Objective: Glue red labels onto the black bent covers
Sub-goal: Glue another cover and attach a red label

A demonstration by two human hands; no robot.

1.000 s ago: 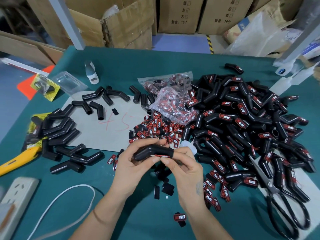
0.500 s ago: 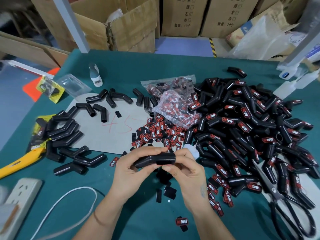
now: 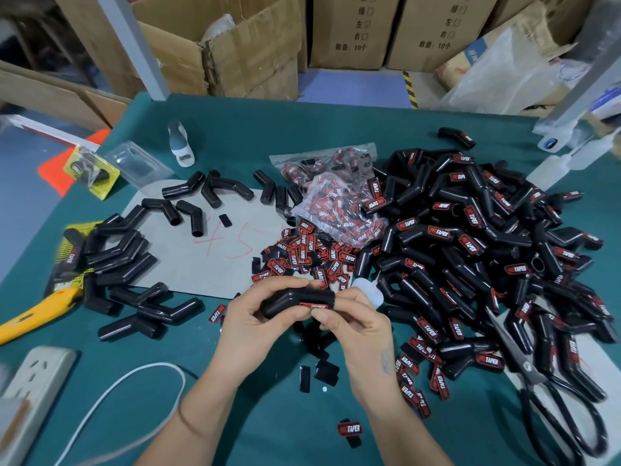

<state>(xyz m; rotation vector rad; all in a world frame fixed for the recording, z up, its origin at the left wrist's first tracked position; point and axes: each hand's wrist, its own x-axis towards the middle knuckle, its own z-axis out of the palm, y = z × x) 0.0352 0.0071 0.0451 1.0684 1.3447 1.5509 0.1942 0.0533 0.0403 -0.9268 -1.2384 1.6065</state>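
gripping a glossy black bent plastic cover (image 3: 295, 299) above the green felt counter (image 3: 268, 428), a person's left hand (image 3: 255, 317) curls its fingers around the angled end, while the right hand (image 3: 361, 331) pinches the straight end and presses a red rectangular label (image 3: 313, 305) against its underside. loose red-and-black labels (image 3: 312, 257) lie just beyond the hands, beside a clear plastic bag of labels (image 3: 339, 210). a large pile of labelled black covers (image 3: 470, 247) fills the right side; unlabelled black covers (image 3: 121, 257) lie left, near black-handled scissors (image 3: 551, 408) and a yellow utility knife (image 3: 33, 314).
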